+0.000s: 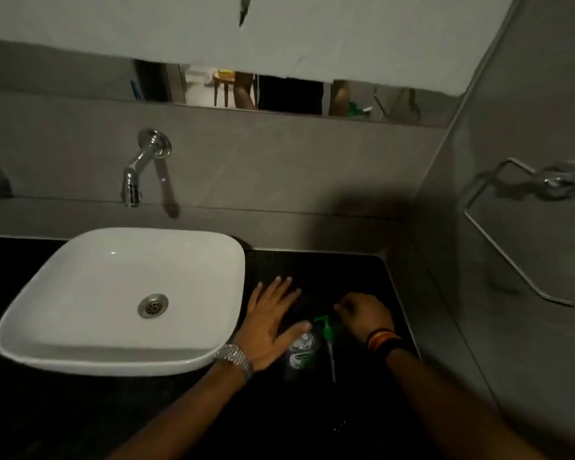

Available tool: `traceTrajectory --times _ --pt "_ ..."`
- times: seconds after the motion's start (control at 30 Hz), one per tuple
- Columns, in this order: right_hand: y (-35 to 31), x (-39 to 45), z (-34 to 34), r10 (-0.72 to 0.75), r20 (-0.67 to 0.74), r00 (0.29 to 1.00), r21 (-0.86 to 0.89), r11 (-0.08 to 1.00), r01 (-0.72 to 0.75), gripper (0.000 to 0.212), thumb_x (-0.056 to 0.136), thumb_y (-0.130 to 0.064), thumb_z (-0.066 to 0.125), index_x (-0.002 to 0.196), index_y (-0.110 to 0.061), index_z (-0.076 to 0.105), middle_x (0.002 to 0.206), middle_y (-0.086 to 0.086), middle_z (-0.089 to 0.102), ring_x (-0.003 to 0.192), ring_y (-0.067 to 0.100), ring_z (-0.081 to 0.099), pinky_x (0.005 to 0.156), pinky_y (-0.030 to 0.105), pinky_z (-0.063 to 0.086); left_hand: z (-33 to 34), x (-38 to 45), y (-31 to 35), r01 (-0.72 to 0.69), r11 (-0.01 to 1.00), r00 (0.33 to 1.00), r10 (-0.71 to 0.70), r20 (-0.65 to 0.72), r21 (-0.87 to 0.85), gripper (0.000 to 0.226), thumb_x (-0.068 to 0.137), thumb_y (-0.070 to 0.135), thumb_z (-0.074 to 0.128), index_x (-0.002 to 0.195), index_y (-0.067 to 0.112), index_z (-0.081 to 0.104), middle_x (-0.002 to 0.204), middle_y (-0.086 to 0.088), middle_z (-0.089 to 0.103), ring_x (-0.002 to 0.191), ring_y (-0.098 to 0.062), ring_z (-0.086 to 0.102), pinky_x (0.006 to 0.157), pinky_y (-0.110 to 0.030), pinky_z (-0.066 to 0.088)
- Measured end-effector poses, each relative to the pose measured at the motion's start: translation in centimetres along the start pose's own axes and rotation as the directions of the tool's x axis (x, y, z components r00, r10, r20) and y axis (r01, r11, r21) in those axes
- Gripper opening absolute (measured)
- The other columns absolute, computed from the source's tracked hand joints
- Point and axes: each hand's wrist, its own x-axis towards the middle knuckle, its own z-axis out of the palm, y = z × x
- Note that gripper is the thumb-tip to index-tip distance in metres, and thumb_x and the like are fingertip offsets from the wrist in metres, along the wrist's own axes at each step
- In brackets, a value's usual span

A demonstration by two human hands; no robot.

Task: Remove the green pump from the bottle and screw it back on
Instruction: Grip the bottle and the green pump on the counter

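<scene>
I see one bottle [301, 348] and one green pump [326, 330], off it. My left grip [273, 323] is spread flat, thumb touching the bottle. My right grip [362, 315] is curled beside the pump; I cannot tell if it holds it.

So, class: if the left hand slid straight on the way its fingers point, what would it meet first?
The left hand points up and right across the dark countertop; the way looks free until the grey back wall, though depth is hard to judge.

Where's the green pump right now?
In the head view, the green pump is out of the bottle, just right of it on the dark counter, between the left hand and right hand.
</scene>
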Motion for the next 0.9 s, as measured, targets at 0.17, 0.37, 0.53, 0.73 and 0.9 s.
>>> traceTrajectory --times 0.17,0.37,0.53,0.73,0.9 --pt "0.5 0.0 3.2 0.205 0.243 0.948 0.068 0.971 -0.228 0.039 0.074 -0.049 0.071 0.096 -0.018 0.075 0.107 0.011 0.075 0.102 0.032 0.069 0.088 0.038 0.056 3.5 -3.4 -1.2 0.168 0.979 0.984 -0.160 0.082 -0.111 0.087 0.071 0.084 0.062 0.145 0.041 0.046 0.167 0.014 0.010 0.156 -0.007 0.007 0.126 -0.045 -0.005" --pt "-1.1 2.0 4.8 0.279 0.310 0.909 0.013 0.955 -0.297 0.062 0.066 -0.046 0.079 0.116 -0.012 0.067 0.121 0.016 0.069 0.111 0.034 0.065 0.091 0.039 0.055 4.3 -2.8 -1.3 0.233 0.962 0.972 -0.228 0.049 -0.142 0.071 0.066 0.075 0.072 0.129 0.044 0.063 0.166 0.012 0.010 0.155 -0.010 0.008 0.123 -0.037 -0.011" --pt "-1.5 2.8 5.7 0.291 0.318 0.902 -0.030 0.954 -0.297 0.064 0.062 -0.052 0.076 0.113 -0.014 0.069 0.118 0.014 0.070 0.108 0.034 0.066 0.090 0.039 0.056 4.5 -2.5 -0.9 0.298 0.939 0.955 -0.295 0.044 -0.173 0.053 0.070 0.069 0.072 0.118 0.045 0.071 0.162 0.019 0.013 0.156 -0.009 0.004 0.124 -0.044 -0.013" --pt "-2.1 -0.4 1.1 0.166 0.020 0.986 0.396 0.904 -0.160 0.026 0.078 -0.040 0.073 0.078 -0.014 0.073 0.081 0.006 0.070 0.081 0.024 0.068 0.072 0.028 0.050 4.2 -2.5 -1.0 0.297 0.939 0.954 -0.287 0.083 -0.174 0.052 0.072 0.068 0.072 0.119 0.045 0.071 0.162 0.022 0.009 0.153 -0.002 -0.008 0.122 -0.042 -0.018" --pt "-3.6 -6.5 -3.4 0.019 -0.384 0.923 0.628 0.738 0.246 0.010 0.085 -0.017 0.072 0.088 -0.023 0.064 0.103 0.002 0.055 0.083 0.002 0.061 0.075 0.005 0.047 4.3 -2.6 -1.5 0.276 0.936 0.961 -0.262 0.091 -0.218 0.049 0.076 0.065 0.072 0.120 0.042 0.072 0.162 0.025 0.007 0.146 0.012 -0.018 0.118 -0.033 -0.024"
